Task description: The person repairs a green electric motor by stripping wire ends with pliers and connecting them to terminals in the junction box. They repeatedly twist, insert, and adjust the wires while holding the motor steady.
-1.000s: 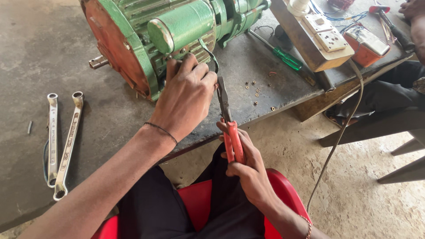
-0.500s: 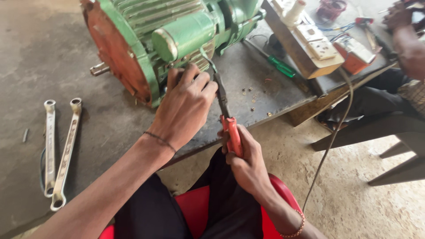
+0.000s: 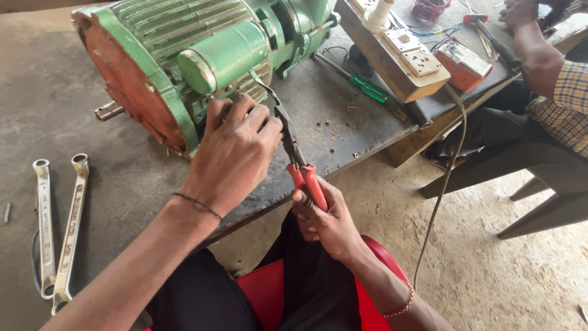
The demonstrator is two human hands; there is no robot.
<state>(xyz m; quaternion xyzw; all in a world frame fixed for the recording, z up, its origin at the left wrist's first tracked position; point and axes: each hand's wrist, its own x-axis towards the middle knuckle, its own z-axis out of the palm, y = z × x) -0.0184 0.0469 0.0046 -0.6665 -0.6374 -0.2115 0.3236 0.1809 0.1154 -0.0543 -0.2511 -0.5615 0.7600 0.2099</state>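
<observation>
I am seeing two ring spanners lying at the table's left. My left hand is curling its fingers against the green motor. My right hand is gripping the red-handled pliers, nose pointing at the motor's wire. A green screwdriver is lying beyond.

One motor, one pair of pliers, two spanners, one screwdriver, one socket board, several small nuts on the worktop.
</observation>
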